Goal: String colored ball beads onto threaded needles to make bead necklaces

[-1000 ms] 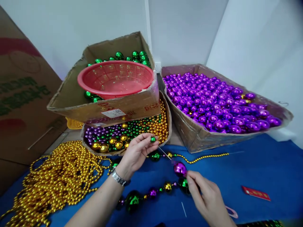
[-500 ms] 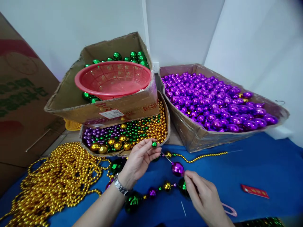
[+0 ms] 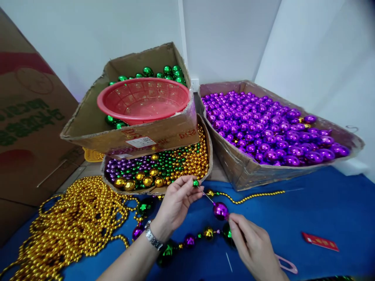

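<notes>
Left hand point(image 3: 175, 203) pinches small green bead point(image 3: 195, 183) at needle point(image 3: 206, 194) tip | right hand point(image 3: 254, 246) grips needle, purple bead point(image 3: 220, 210) already on | partly strung strand point(image 3: 189, 240) near surface's front edge

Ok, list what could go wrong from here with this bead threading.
1. The small green bead sits in a fingertip grip of the left hand at the tip of the needle. It could slip off, or the tip could prick a finger.
2. A loose needle lies on the blue cloth beside the right hand, easy to press on.
3. The green-bead box rests tilted on the mixed-bead tray and might slide.
</notes>
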